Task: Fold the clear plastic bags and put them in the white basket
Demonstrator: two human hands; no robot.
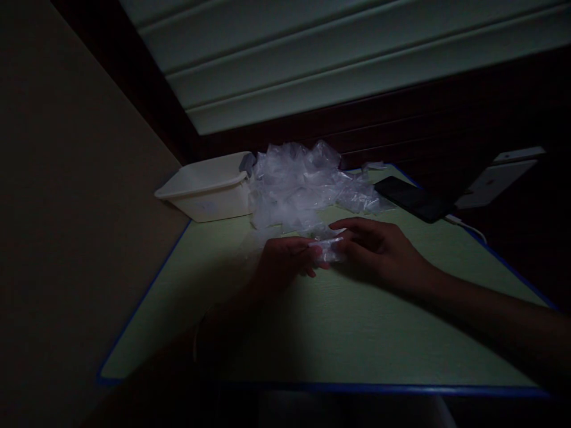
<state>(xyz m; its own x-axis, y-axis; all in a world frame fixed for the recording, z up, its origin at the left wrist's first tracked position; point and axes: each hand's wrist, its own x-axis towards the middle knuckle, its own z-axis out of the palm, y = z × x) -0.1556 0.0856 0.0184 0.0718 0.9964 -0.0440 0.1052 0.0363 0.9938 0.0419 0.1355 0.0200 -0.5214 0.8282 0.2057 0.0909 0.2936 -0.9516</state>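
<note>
Between my two hands is a small clear plastic bag (331, 251), folded or flattened into a short strip. My left hand (285, 260) pinches its left end between thumb and fingers. At the other end, the thumb and fingers of my right hand (379, 246) close on the plastic, with the index finger arched above it. Whether anything is inside the bag is too dark to tell. Just beyond my hands lies a heap of clear plastic bags (294, 184), and a few more spread toward my left hand.
A white plastic bin (214, 193) stands at the table's back left, against the heap. A black phone (413, 198) lies at the back right, by a white cable (466, 226) and a white box (495, 183). The pale green table (357, 339) has blue edging. Light is dim.
</note>
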